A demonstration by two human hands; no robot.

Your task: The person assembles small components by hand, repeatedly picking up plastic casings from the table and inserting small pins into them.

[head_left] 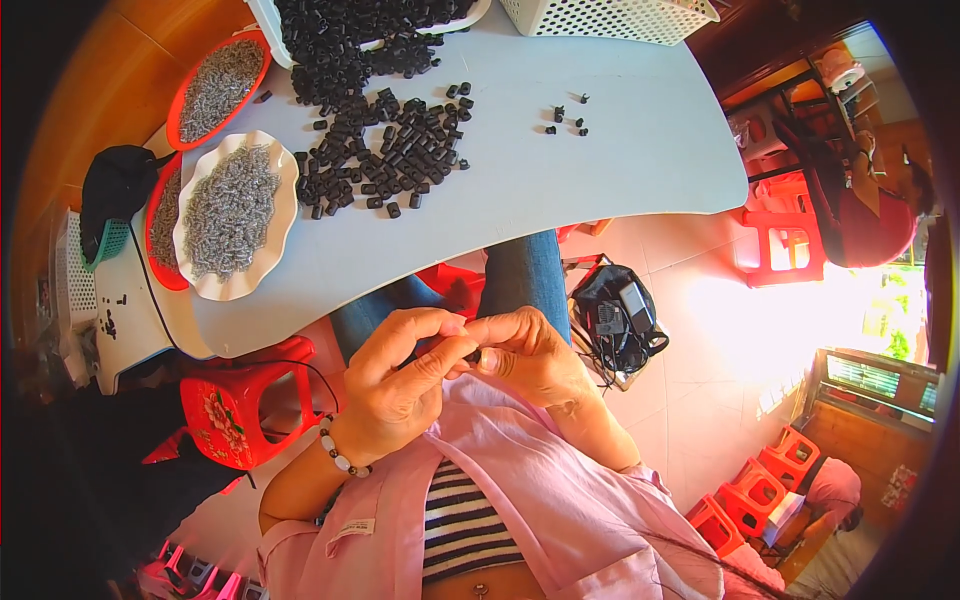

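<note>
Dark part (474,356), mostly hidden, sits pinched between fingertips of both the left hand (398,385) and right hand (530,360), apart from the table (640,125); light, even pressure should steady it.

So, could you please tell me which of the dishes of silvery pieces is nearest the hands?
The scalloped cream dish, closest to the left hand; the two red dishes lie farther.
</note>
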